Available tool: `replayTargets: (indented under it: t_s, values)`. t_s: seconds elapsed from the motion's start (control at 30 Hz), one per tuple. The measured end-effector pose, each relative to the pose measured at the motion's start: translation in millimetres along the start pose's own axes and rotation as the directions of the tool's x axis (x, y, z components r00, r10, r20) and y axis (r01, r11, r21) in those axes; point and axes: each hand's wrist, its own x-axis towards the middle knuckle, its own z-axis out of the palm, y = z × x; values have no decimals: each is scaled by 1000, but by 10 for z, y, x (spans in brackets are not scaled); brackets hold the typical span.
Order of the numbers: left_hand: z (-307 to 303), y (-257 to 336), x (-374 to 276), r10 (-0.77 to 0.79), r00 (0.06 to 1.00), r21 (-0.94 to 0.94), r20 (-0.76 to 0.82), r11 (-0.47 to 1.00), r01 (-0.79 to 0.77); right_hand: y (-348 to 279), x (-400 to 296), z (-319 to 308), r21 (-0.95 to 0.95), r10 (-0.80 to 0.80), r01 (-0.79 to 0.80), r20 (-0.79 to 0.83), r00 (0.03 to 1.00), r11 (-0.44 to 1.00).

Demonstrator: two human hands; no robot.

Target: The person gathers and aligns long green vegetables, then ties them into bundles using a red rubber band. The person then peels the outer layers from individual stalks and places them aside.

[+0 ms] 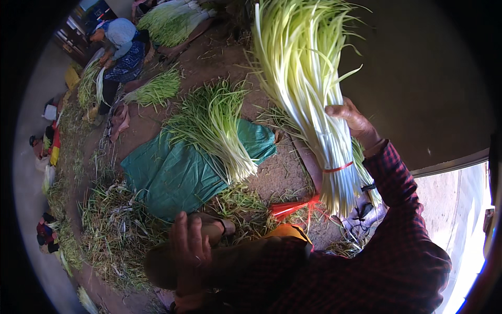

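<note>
My right hand (351,119) grips a thick bundle of leafy greens, probably garlic leaves (313,98), around its middle. Its pale stalks point down and its yellow-green leaves spread upward. A red tie (338,167) circles the bundle near its base. My left hand (190,245) is empty above my bent leg, fingers raised. In front of me, a loose heap of greener leaves (215,125) lies across a green plastic sheet (168,176). Beneath the held bundle sits a fan of red tie strips (292,208). More greens (368,176) show partly behind its base.
Leaf trimmings (117,231) cover the floor at left. A co-worker (119,51) bends over greens at upper left, near a smaller heap (157,88) and a large pile (176,19). Other people (47,233) are along the left rim. A dark panel (423,90) stands at right.
</note>
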Motion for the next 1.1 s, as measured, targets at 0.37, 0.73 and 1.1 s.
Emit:
replayTargets:
  t_s: [0.37, 0.73, 1.1]
  values:
    - [111, -101, 34, -256, 943, -166, 214, 941, 293, 2560, -1037, -2204, -704, 54, -701, -700, 712, 114]
    - [-17, -48, -51, -282, 934, -149, 218, 937, 317, 2084, -878, -2021, -647, 243, -762, -736, 632, 24]
    - [-210, -310, -422, -392, 919, -81, -38, 918, 388, 2172, -96, -1692, -983, 25, -129, -126, 992, 132]
